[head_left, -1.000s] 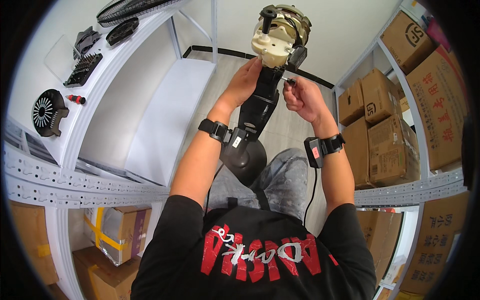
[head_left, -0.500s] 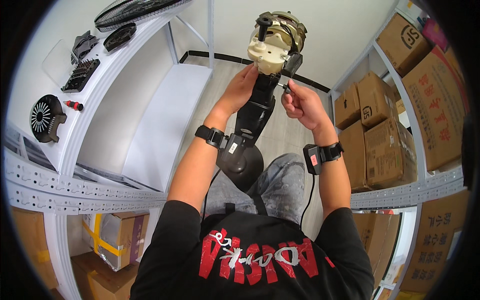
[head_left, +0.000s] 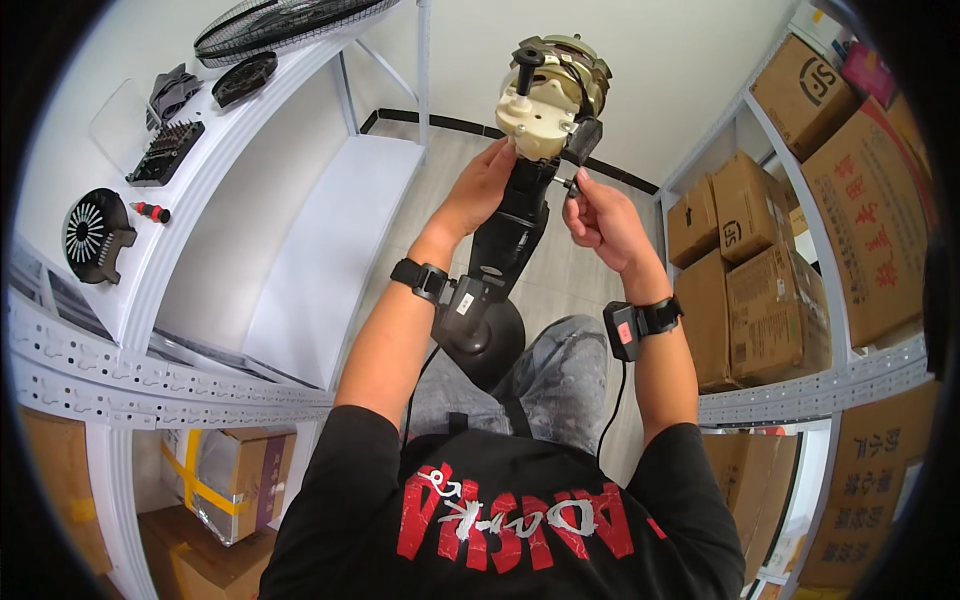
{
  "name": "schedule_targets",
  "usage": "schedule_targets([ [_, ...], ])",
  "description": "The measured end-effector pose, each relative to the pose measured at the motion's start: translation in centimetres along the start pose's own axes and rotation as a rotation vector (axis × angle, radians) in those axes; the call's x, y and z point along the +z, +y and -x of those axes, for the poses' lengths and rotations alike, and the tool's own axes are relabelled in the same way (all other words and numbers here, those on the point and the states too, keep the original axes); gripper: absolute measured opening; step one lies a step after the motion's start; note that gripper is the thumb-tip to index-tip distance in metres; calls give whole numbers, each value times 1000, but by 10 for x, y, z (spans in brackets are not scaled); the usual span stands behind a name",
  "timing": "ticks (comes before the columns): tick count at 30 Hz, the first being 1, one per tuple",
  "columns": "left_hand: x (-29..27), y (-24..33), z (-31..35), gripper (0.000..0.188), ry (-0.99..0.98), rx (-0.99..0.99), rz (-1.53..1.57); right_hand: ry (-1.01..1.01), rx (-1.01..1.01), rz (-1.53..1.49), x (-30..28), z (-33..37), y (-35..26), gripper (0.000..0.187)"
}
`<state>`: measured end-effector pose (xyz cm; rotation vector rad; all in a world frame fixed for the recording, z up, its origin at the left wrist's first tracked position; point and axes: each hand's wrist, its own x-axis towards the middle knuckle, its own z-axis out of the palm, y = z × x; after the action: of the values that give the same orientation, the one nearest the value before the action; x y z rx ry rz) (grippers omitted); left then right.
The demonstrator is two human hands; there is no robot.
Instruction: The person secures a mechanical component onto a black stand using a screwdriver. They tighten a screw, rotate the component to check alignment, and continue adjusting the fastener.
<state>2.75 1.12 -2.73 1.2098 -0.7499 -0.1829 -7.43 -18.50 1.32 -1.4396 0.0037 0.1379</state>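
The workplace is a narrow bay with a pale floor [head_left: 600, 270] and a white wall, flanked by white metal shelving. The left shelf [head_left: 250, 180] carries a wire fan grille [head_left: 280, 22], a round black vented cover [head_left: 92, 232], a small red-handled screwdriver [head_left: 152, 212], a black slotted part [head_left: 165, 152] and a smaller round black part [head_left: 245, 78]. The right-hand shelving [head_left: 800, 395] is stacked with brown cardboard boxes [head_left: 770, 290]; further boxes sit under the left shelf [head_left: 225, 480]. The person is seated, with a fan body held up over the lap: a black neck and base [head_left: 495, 270] topped by an exposed cream and brass-coloured motor [head_left: 550, 95]. Against the frame half a second earlier, the assembly sits at much the same place and tilt, and both hands have stayed at the joint just below the motor; any shift is slight. The left hand [head_left: 480, 190] is wrapped around the upper neck directly under the motor, fingers closed on it. The right hand [head_left: 600, 215] is drawn together at the fingertips, pinching a small dark item [head_left: 568, 184] at the side of the neck; what that item is cannot be told. Both wrists carry black strapped devices [head_left: 635, 322], and a black cable [head_left: 615, 400] hangs from the right one.
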Motion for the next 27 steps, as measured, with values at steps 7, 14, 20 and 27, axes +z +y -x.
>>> schedule_targets([
  [7, 2, -5, -2, 52, 1, -30, 64, 417, -747, 989, 21, 17, 2, 21],
  [14, -1, -2, -1, 50, 11, -47, 52, -31, 73, -67, 1, -1, 1, 41],
  [20, 5, 5, 2, 49, 17, 23, 10, 409, -682, 757, 18, 12, 5, 25],
  [27, 6, 4, 1, 49, 42, 13, -33, 269, -336, 462, 9, -9, 12, 37],
])
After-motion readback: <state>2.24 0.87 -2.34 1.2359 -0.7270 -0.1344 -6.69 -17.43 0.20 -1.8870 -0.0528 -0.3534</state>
